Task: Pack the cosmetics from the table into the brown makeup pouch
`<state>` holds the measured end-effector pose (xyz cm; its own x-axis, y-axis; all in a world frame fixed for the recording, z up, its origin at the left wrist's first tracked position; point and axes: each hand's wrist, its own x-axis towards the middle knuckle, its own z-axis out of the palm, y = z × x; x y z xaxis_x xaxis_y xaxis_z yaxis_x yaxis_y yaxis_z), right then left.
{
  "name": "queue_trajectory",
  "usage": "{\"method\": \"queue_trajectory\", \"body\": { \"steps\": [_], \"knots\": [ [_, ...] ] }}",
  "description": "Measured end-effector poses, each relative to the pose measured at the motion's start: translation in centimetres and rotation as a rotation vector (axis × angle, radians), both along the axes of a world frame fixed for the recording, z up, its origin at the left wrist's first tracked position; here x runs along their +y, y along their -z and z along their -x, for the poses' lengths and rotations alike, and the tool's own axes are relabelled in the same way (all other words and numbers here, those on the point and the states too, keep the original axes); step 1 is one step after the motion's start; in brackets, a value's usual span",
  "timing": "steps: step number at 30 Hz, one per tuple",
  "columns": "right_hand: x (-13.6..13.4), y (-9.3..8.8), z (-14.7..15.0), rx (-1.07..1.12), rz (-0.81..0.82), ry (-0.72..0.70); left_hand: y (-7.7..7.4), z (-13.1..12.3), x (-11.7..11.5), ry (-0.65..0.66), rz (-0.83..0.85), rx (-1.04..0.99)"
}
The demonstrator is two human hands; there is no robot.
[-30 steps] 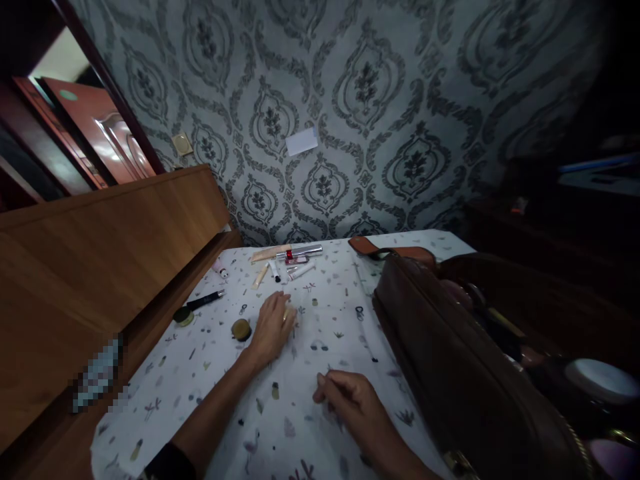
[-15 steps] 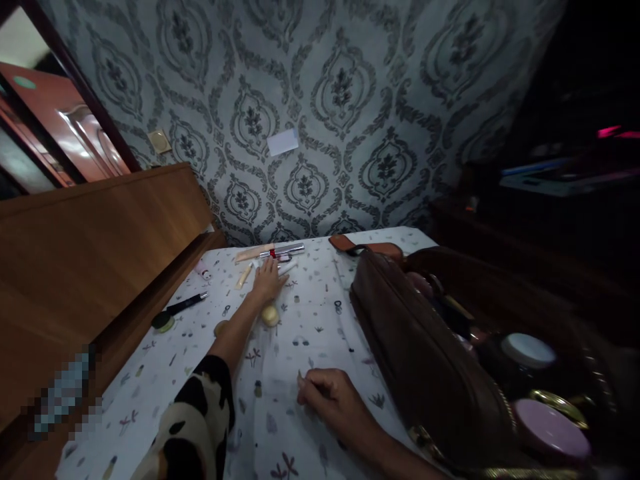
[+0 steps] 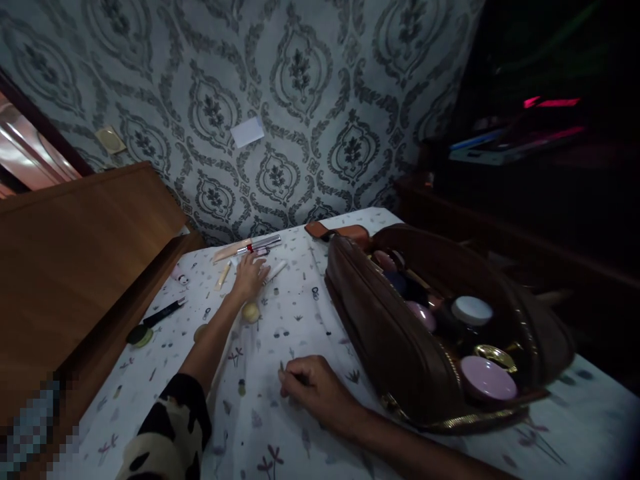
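Observation:
My left hand reaches to the far side of the patterned white sheet, fingers outstretched over a group of slim cosmetics, thumb apart. Around its fingertips are a silver tube with a red band, a peach-coloured tube, a small yellowish tube and a white stick. A round yellow jar stands near the left wrist. My right hand is closed close to me, fingers curled in, nothing visible in them. Right of it is an open brown bag.
Inside the bag are a white-lidded jar, a pink round lid and several other items. A black tube and a dark green-rimmed jar lie at left, beside the wooden board. A patterned wall stands behind.
My view has turned to the right, so everything sits further left and more of the bag shows. My left hand stays over the cosmetics; my right hand stays closed beside the bag.

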<state>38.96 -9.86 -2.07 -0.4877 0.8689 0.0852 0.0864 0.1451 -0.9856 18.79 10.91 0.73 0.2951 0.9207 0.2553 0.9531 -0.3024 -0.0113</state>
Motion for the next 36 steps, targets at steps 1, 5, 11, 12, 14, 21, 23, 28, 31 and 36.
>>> {"method": "queue_trajectory", "body": {
  "steps": [1,5,11,12,14,21,23,28,31,36],
  "knots": [
    [0.0,-0.1,0.0,-0.002,-0.003,-0.001,0.2,-0.5,-0.2,0.000,0.000,0.014],
    [0.0,-0.3,-0.1,0.004,0.033,-0.001,1.1,-2.5,-1.3,0.037,0.017,0.081],
    [-0.1,-0.5,-0.2,0.031,0.035,-0.004,0.2,-3.6,-2.5,0.084,0.047,0.159],
    [-0.1,-0.5,-0.2,0.041,0.038,-0.003,0.0,-3.6,-2.6,0.086,0.057,0.171],
    [-0.1,-0.6,-0.3,0.056,0.040,0.000,-0.5,-3.5,-2.9,0.086,0.078,0.198],
    [-0.1,-0.6,-0.4,0.049,-0.050,0.010,0.4,-5.0,-4.4,0.071,0.116,0.297],
    [-0.2,-0.7,-0.5,0.052,-0.063,0.014,0.4,-5.7,-5.7,0.064,0.117,0.329],
    [-0.3,-0.9,-0.7,0.086,-0.109,0.026,-1.5,-6.3,-9.8,0.126,0.112,0.409],
    [-0.2,-0.6,-0.6,0.100,-0.138,0.024,-1.8,-6.4,-10.5,0.136,-0.031,0.404],
    [0.0,0.3,0.0,0.094,-0.142,0.041,1.7,-6.2,-9.5,0.087,-0.065,0.321]
  ]
}}
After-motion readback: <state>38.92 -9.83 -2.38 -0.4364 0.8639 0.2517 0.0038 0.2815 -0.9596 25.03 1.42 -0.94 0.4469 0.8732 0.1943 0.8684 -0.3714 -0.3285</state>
